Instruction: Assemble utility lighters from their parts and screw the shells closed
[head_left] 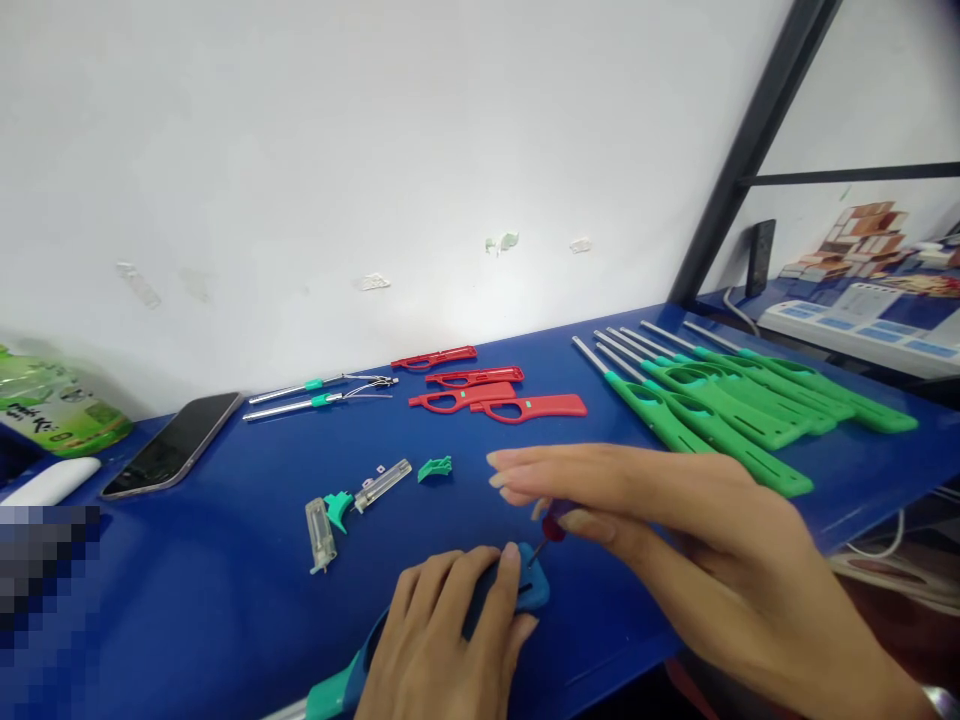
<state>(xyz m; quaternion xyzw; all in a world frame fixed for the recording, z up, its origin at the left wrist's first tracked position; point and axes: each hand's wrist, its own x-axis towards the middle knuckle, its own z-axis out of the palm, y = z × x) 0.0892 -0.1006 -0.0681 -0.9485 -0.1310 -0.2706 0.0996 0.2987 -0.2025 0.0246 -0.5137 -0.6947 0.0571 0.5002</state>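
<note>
My left hand (446,635) is wrapped over a blue gas lighter (535,592), pressing it on the table, so most of its body is hidden. The lighter's teal collar shows at lower left. My right hand (697,545) pinches a small screwdriver (553,526) with a red handle end. Its tip meets the lighter's butt end, near a small hole. Beyond my left hand lie two clear fuel tanks, one nearer (321,535) and one farther (384,487), with a teal trigger (339,508) and another teal piece (435,468).
Red lighter shell halves (532,407) lie near the wall, beside two metal nozzle tubes with wires (315,402). Several assembled green lighters (750,410) spread across the right side. A phone (172,445) and a green package (64,405) sit at left. A black metal post (739,160) rises behind.
</note>
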